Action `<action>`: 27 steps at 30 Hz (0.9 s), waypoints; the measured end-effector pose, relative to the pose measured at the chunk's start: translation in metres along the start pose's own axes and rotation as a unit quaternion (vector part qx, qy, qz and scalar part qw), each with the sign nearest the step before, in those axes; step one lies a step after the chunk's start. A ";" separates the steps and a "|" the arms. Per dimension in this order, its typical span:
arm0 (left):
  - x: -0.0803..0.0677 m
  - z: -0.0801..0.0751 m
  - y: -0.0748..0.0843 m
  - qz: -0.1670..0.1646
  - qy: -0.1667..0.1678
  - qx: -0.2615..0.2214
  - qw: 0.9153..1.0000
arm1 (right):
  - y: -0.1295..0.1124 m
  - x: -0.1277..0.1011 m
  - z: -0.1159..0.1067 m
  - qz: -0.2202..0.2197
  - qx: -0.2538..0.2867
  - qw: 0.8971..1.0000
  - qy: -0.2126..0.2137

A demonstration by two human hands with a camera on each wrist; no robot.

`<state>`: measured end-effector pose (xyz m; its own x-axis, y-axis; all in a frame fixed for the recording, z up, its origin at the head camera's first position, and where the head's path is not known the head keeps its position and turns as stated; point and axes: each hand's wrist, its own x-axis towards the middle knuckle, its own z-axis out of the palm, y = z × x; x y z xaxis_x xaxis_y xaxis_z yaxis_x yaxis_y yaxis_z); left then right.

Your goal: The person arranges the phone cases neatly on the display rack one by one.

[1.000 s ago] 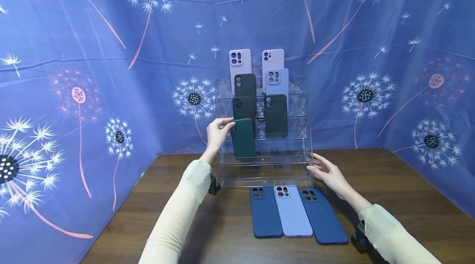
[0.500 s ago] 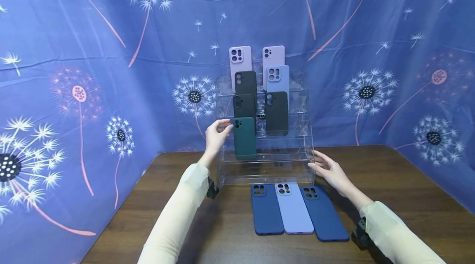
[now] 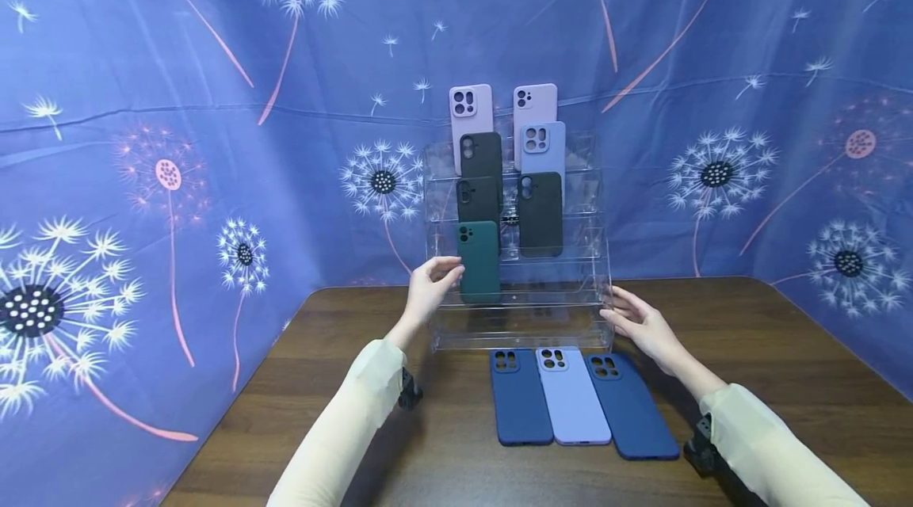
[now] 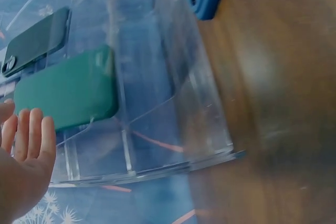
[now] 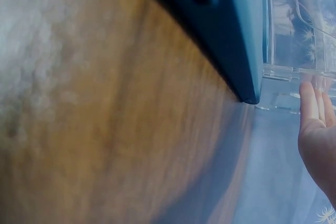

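Note:
A clear acrylic tiered stand (image 3: 586, 285) sits at the back of the wooden table (image 3: 756, 356). A dark green phone case (image 3: 479, 261) stands upright on its low left tier. My left hand (image 3: 444, 276) hovers open just left of that case, with straight fingers (image 4: 32, 136) apart from the green case (image 4: 65, 95). At the stand's right side my right hand (image 3: 619, 310) is open, its fingertips (image 5: 314, 102) at the stand's clear wall (image 5: 296, 40). Three cases lie flat in front: dark blue (image 3: 519, 398), lilac (image 3: 572, 398), dark blue (image 3: 631, 405).
Higher tiers hold two pink cases (image 3: 471, 107) (image 3: 535, 101), a light blue case (image 3: 544, 144) and three black cases (image 3: 480, 155) (image 3: 476, 201) (image 3: 539, 214). A blue dandelion-print cloth (image 3: 178, 174) closes in the table on three sides.
My left hand has let go of the green case's upper corner and dropped lower beside it. The case now stands upright on its tier. The right hand has stayed at the stand's right side.

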<state>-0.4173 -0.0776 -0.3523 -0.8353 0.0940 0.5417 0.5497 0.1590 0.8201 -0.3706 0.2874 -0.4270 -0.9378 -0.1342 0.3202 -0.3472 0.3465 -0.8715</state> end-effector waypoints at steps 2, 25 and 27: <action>-0.006 0.003 -0.001 -0.002 -0.021 -0.014 1.000 | 0.001 0.000 -0.001 -0.003 -0.001 1.000 0.002; -0.060 0.027 -0.012 -0.053 -0.195 0.062 0.977 | -0.007 0.000 0.002 0.014 -0.006 1.000 0.017; -0.063 0.029 -0.018 -0.050 -0.212 0.097 0.971 | -0.007 0.000 0.002 0.011 -0.009 1.000 0.009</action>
<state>-0.3746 -0.0576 -0.4072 -0.8355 0.4584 0.3029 0.4883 0.3667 0.7919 -0.3678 0.2833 -0.4214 -0.9454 -0.1089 0.3072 -0.3254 0.3664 -0.8717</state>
